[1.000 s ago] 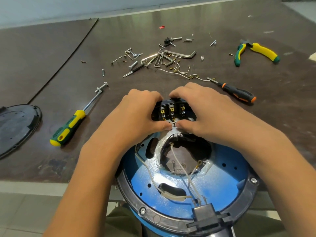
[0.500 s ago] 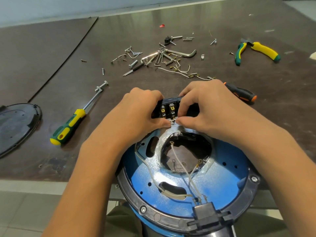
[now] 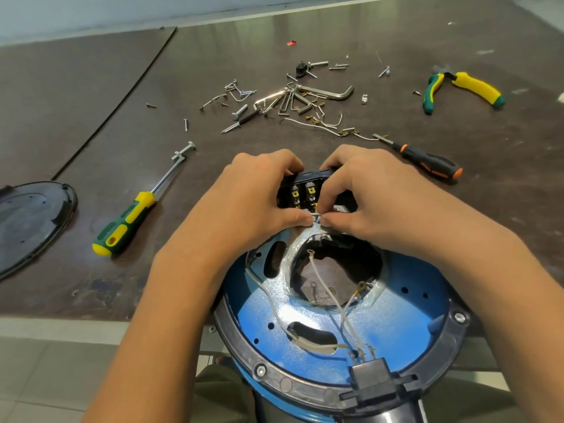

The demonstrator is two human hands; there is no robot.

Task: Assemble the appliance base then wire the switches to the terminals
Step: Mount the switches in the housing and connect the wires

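Wire end (image 3: 316, 215) between both hands' fingers (image 3: 304, 221)

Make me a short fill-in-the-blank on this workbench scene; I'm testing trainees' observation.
1. The appliance base under the hands is painted ____.
2. The green-and-yellow screwdriver lies to the ____ of the left hand.
3. The left hand and the right hand grip the switch block, their thumbs pinching a thin ____ wire.
4. The pliers lie far off to the ____ of the right hand.

Missing words: blue, left, white, right.
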